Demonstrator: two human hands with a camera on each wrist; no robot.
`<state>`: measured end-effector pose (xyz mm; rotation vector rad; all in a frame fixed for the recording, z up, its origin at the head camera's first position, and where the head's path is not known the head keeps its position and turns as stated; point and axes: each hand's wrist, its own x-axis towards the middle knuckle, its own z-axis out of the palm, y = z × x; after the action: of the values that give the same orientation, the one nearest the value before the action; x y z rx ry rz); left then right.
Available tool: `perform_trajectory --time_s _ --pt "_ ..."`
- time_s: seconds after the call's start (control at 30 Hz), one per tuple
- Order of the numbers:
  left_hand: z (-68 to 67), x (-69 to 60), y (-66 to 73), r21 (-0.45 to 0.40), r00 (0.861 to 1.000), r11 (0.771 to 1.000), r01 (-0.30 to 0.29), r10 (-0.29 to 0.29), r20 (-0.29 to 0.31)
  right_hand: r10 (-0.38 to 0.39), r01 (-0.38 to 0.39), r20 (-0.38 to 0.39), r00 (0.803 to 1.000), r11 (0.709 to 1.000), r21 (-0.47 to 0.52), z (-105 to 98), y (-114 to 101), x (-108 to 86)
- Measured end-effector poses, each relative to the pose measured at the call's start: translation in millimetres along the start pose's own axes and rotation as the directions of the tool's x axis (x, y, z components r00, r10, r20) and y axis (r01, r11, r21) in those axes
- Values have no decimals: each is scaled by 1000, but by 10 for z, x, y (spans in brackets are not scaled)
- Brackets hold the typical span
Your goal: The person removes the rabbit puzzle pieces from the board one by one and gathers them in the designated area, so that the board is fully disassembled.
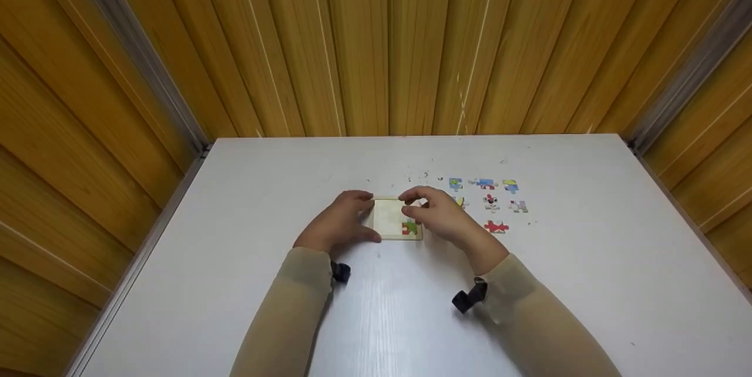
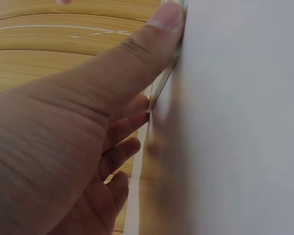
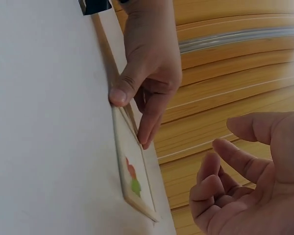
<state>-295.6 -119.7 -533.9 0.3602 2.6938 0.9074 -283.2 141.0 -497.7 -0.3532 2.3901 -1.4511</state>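
Note:
A small square wooden puzzle tray (image 1: 388,218) lies flat on the table, with a red and green jigsaw piece (image 1: 409,228) in its lower right corner. My left hand (image 1: 341,221) grips the tray's left side, thumb at the near corner and fingers at the far one. In the left wrist view the thumb (image 2: 152,44) presses against the tray's edge. Over the tray's right side hovers my right hand (image 1: 443,215). Its fingers are loosely bent in the right wrist view, with a gap between thumb and index finger and no piece visible there. It hides part of the tray.
Right of the tray, several loose jigsaw pieces lie in rough rows, among them a red piece (image 1: 496,226) and a blue and yellow piece (image 1: 511,186). Dark specks dot the white table (image 1: 282,183) behind the tray. Wood-patterned walls (image 1: 388,42) enclose it.

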Motion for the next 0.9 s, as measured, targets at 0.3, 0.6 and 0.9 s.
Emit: perform_trajectory --time_s 0.3,0.6,0.9 --pt "-1 4 12 0 1000 1000 -6 6 8 -7 3 -29 1000 992 -123 158 175 65" --pt "-5 -18 25 0 1000 1000 4 -4 2 -34 26 -31 999 971 -236 269 236 83" --pt "-12 -13 18 14 999 999 -36 36 -3 -69 67 8 998 943 -326 305 260 68"
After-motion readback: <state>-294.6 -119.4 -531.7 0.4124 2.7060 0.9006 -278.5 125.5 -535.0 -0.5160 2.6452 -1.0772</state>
